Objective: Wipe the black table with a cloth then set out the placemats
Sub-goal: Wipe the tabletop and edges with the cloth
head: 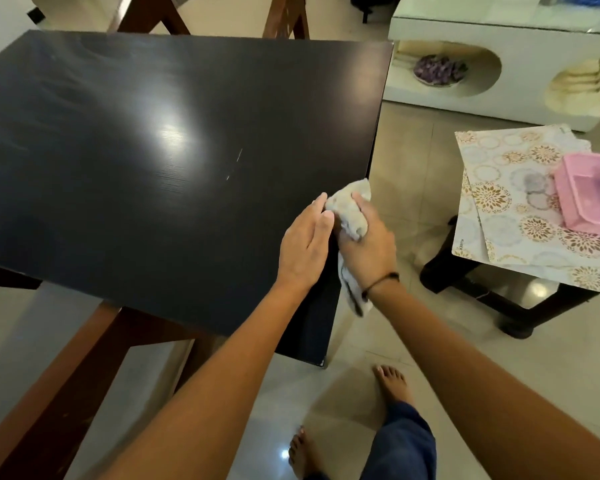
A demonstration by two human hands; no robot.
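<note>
The surface (153,140) is seen in glossy black, marked by a pale glare, and is carried on reddish-brown wooden legs (66,368). The cloth (349,209) is shown in mottled beige-grey. The placemats (513,202) are printed with gold, grey and pale blue floral circles on white. A translucent pink tray (593,192) is seen, and the floor (413,140) is tiled in beige.

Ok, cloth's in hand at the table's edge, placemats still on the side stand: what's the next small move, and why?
Probably sweep the cloth leftward across the black table. The right hand grips it bunched at the table's right edge, the left hand rests flat beside it, and faint smears still show across the top. The placemats sit under a pink tray, so they can wait.
</note>
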